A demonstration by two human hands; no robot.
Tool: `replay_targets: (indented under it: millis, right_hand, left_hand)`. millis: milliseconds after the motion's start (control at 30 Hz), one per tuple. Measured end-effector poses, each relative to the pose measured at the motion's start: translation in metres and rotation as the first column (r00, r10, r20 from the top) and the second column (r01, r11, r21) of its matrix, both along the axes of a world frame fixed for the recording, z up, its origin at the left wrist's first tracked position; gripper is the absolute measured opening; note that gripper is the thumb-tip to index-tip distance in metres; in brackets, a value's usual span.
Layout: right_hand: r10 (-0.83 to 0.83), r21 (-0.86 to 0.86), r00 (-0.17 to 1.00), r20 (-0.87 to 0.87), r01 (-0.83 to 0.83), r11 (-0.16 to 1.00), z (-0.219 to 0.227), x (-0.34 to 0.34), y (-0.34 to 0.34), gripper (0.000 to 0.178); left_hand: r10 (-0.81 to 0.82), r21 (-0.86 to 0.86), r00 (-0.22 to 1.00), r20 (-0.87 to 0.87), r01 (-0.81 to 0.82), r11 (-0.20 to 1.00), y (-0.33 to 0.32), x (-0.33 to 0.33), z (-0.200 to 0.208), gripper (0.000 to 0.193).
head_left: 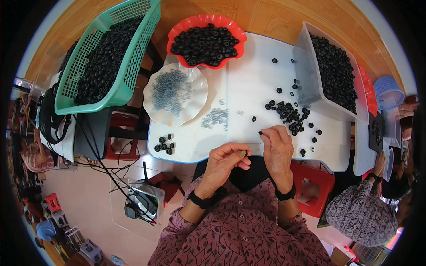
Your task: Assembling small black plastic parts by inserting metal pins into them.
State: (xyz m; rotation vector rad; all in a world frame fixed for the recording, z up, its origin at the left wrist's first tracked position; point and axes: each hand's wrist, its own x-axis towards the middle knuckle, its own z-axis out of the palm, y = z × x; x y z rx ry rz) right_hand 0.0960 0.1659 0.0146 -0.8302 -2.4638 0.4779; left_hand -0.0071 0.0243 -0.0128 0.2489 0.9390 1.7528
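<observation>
While the right hand [278, 142] pinches a tiny black piece [261, 132] between its thumb and fingertips just above the near part of the table, the left hand [227, 158] stands close beside it, apart, thumb drawn in toward its curled fingers; whether it grips anything, I cannot tell. Both wrists wear black bands.

Beneath and beyond the hands spreads a white tabletop with a blue edge [186, 137]. Just past the right hand lies a loose heap of small, round black pieces [289, 113], with strays around it. Farther left, small clear rings [216, 119] are scattered between the heap and a white plate with a wavy rim [201, 101], which holds many more such rings. Near the table's left corner sits a little group of black parts [164, 145].

At the far edge, a red scalloped bowl [242, 46] is filled with black pieces; to its right, a translucent plastic bin [307, 66] holds more. Left of the table, a mint-green perforated basket [128, 77] carries another big load.
</observation>
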Motion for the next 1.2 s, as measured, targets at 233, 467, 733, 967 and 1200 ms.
replay_targets:
  millis: [233,467,733,967,1200]
  right_hand:
    - [0.083,-0.291,0.988,-0.132,-0.119,0.949,0.014,0.003,-0.023,0.014]
    - [0.041,-0.423,0.966,-0.256,-0.15,0.894,0.016,0.005,-0.038,0.017]
    - [0.012,-0.519,0.936,-0.352,-0.206,0.829,0.013,0.009,-0.037,0.017]
    - [0.031,-0.518,0.912,-0.408,-0.259,0.815,0.011,0.01,-0.036,0.015]
    - [-0.076,-0.662,0.846,-0.528,-0.354,0.661,0.013,0.013,-0.04,0.012]
  left_hand:
    - [0.084,-0.029,0.995,-0.059,-0.086,0.996,0.003,0.005,0.0,0.024]
    - [0.083,-0.087,0.983,-0.165,-0.098,0.991,0.001,0.007,0.003,0.024]
    - [0.075,-0.047,0.989,-0.129,-0.082,0.996,0.001,0.007,0.007,0.023]
    - [0.073,0.002,0.997,-0.03,-0.073,0.997,-0.001,0.006,0.014,0.022]
    - [0.091,0.116,0.983,0.162,-0.11,0.987,-0.003,0.007,0.02,0.022]
